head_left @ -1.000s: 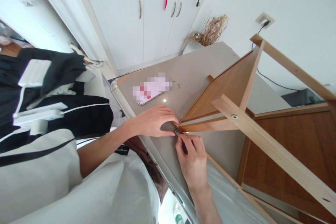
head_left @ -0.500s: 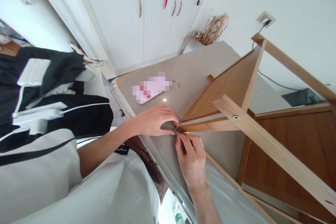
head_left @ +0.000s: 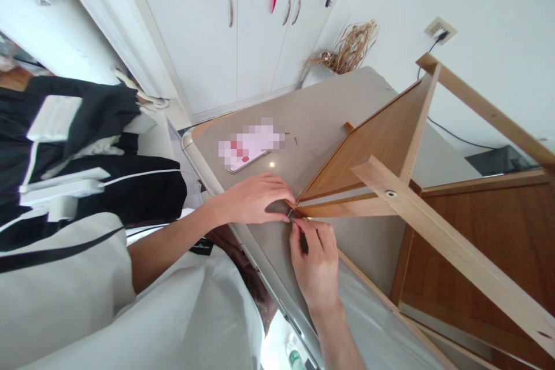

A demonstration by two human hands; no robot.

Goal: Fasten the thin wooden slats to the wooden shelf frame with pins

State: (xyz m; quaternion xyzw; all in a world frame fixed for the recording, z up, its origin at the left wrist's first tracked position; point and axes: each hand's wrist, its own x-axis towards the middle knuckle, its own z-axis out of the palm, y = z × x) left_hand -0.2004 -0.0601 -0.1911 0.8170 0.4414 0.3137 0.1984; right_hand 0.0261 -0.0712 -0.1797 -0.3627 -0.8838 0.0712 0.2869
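Observation:
My left hand curls round the near corner of a wooden furniture frame, fingers over its end and thumb below. Beside that thumb tip shows a thin, short metal piece, possibly a hex key; it is too small to be sure. The fingers of my right hand are closed in a pinch at this piece, just under the corner. A brown wooden panel stands tilted in the frame. Across it runs a pale wooden bar with a round metal fitting.
A phone with a blurred screen lies on the grey table, near two small screws. Another brown panel is at the right. Dried plants stand behind the table. Power strips lie on dark cloth at left.
The thin metal piece has turned slightly between my fingertips. My right hand has shifted very little, and the left hand and wooden frame stay in place.

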